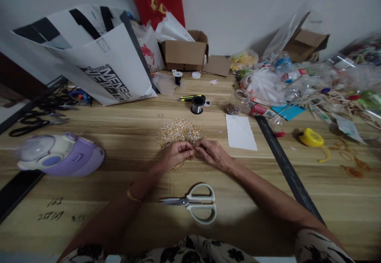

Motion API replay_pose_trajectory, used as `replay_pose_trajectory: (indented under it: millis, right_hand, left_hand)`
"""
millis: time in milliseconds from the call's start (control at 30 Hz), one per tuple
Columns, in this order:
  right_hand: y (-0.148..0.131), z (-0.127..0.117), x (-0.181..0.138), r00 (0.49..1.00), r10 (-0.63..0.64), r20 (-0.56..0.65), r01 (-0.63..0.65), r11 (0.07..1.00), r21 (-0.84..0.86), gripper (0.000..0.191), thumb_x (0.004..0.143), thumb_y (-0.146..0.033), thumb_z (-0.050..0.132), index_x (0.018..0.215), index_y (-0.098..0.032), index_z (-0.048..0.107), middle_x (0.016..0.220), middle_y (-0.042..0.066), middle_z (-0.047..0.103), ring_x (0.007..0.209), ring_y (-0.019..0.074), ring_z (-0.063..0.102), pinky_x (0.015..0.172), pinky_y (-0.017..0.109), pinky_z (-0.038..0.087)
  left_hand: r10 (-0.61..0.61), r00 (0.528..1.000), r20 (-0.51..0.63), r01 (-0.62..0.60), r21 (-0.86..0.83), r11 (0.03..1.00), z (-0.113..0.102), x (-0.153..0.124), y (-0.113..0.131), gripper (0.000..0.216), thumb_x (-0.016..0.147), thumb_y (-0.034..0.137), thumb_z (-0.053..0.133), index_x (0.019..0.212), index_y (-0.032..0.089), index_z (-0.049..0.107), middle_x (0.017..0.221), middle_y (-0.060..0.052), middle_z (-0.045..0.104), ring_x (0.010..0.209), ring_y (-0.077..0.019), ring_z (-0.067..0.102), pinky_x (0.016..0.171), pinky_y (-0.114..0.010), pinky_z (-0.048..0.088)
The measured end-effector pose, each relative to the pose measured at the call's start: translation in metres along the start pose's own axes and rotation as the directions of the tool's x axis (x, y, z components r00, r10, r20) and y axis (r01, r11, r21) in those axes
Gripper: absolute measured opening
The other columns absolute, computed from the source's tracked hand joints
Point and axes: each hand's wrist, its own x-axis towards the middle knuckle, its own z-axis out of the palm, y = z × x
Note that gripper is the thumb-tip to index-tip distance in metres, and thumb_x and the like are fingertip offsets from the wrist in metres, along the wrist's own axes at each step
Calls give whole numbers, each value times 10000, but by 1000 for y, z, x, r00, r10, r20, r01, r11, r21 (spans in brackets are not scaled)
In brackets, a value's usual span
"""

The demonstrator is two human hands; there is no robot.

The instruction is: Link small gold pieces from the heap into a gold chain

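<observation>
A bushy pile of gold and silver beaded wire [177, 132] lies on the wooden table, just beyond my hands. My left hand [178, 153] is closed in a pinch on a thin gold beaded strand [177, 166], part of which hangs below the fingers. Close on its right, my right hand [212, 151] has thumb and fingers pressed together near the strand's end; whatever is between them is too small to make out. Scissors with pale handles [201, 203] lie on the table nearer to me, blades pointing left.
A spool of silver wire [197, 105] and a yellow cutter [189, 97] lie beyond the pile. White paper [241, 132], a bead jar [238, 102] and a yellow tape measure [311, 137] are to the right. At left are a purple-white device [64, 153] and black scissors [38, 122].
</observation>
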Motion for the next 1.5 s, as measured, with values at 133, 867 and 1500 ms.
replay_pose_trajectory:
  millis: [133,867,1500]
  right_hand:
    - [-2,-1,1,999,29,-27,-28,999,35,81,927,-205,414,925,-175,489,743,24,580,609,120,532,580,220,415]
    - [-12,-1,2,986,165,17,-166,975,149,99,942,-234,378,932,-177,458,702,-1,529,581,117,486,577,223,375]
    - [-11,3,-1,995,95,-16,-88,960,264,87,946,-236,377,895,-186,427,668,-20,506,560,106,434,553,216,337]
  left_hand:
    - [-14,1000,0,14,-35,999,0,0,1,269,672,359,706,731,121,596,613,3,593,574,-92,526,590,-220,408]
    - [36,997,-73,-38,-31,999,5,-2,6,197,696,321,686,696,136,618,631,0,595,636,-109,536,647,-233,412]
    - [17,1000,-22,-19,-52,998,10,-4,3,79,709,226,596,692,155,565,622,10,603,647,-127,558,671,-248,413]
